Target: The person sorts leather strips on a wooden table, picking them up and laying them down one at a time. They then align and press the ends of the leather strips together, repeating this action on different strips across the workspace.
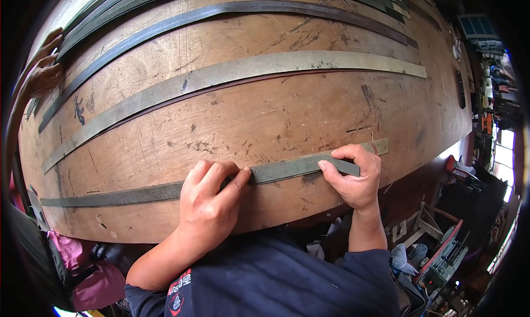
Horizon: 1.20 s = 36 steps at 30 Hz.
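Note:
A long dark grey-green strip, leather-like, lies along the near edge of the wooden table. My right hand pinches its right end between thumb and fingers, and that end is lifted slightly. Under it, the end of a paler strip shows beyond my fingers, with a small reddish mark. My left hand has its fingers curled over the dark strip near the middle, thumb and forefinger closed on its edge. What lies beneath my left palm is hidden.
A pale strip with a reddish edge lies farther across the scratched table. Behind it are a blue-grey strip and several dark strips. Another person's hands rest at the far left. A cluttered rack stands at right.

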Available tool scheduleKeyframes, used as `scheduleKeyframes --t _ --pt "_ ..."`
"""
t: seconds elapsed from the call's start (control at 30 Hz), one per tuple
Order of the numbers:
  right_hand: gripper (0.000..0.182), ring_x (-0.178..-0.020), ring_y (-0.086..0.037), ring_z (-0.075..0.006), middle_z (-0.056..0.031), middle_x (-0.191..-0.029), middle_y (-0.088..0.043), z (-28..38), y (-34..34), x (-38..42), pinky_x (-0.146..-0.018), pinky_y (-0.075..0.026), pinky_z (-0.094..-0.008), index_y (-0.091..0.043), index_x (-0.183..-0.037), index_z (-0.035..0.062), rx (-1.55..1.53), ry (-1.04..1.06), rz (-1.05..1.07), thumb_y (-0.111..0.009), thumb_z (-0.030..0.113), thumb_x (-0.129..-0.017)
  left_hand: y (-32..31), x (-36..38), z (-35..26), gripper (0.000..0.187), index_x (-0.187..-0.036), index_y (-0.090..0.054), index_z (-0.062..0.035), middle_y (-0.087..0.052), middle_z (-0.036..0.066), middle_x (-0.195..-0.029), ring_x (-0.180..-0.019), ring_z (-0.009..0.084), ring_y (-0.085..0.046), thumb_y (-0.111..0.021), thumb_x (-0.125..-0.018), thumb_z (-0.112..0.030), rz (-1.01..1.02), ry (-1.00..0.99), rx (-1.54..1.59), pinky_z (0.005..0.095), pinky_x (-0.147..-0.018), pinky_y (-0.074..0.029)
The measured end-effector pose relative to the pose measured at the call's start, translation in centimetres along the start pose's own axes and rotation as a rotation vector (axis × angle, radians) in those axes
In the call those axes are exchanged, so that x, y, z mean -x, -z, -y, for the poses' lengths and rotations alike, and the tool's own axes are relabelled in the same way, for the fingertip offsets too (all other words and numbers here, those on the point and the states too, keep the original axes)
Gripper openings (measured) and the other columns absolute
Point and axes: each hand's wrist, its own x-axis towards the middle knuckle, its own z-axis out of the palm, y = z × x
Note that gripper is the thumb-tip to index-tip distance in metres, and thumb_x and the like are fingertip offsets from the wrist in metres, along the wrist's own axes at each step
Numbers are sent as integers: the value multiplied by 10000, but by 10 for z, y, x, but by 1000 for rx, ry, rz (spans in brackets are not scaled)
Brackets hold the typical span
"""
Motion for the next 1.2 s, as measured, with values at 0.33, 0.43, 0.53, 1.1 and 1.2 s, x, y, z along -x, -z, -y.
scheduleKeyframes --t 0.33,0.43,0.53,1.1,1.2 --pt "209 -610 -654 -199 -78 -706 -669 2 -2 0 -577 -501 -285 -637 -822 29 15 28 3 -812 26 -707 6 -2 -24 368 -1049 -683 -38 -561 147 -1178 -1022 285 -546 -632 -691 -111 63 56 -282 433 -857 -422" --pt "210 -628 -660 -199 -88 -718 -670 2 -3 2 -594 -511 -288 -644 -839 22 17 -5 -11 -809 27 -709 -9 -13 -41 501 -1243 -595 -9 -427 220 -1442 -1317 368 -438 -637 -771 -173 220 -112 -170 517 -1057 -330" --pt "203 -646 -664 -197 -95 -729 -671 2 -4 2 -599 -514 -291 -645 -843 23 55 32 -20 -806 33 -719 -44 -12 -56 766 -1453 -392 33 -319 219 -1551 -1463 352 -268 -537 -912 -490 371 -160 -86 546 -1174 -185" --pt "183 -653 -636 -234 -86 -743 -650 4 -2 2 -608 -493 -321 -631 -828 33 8 25 -16 -783 52 -728 14 21 -12 514 -1201 -624 -18 -588 150 -1164 -1074 311 -581 -722 -716 -155 75 -141 -175 460 -891 -454" --pt "195 -674 -639 -242 -93 -765 -651 4 -2 4 -623 -495 -323 -629 -840 33 19 20 -19 -786 50 -726 -32 -22 -32 397 -1094 -646 14 -546 89 -936 -836 236 -542 -660 -723 -126 53 -273 -119 358 -712 -449"
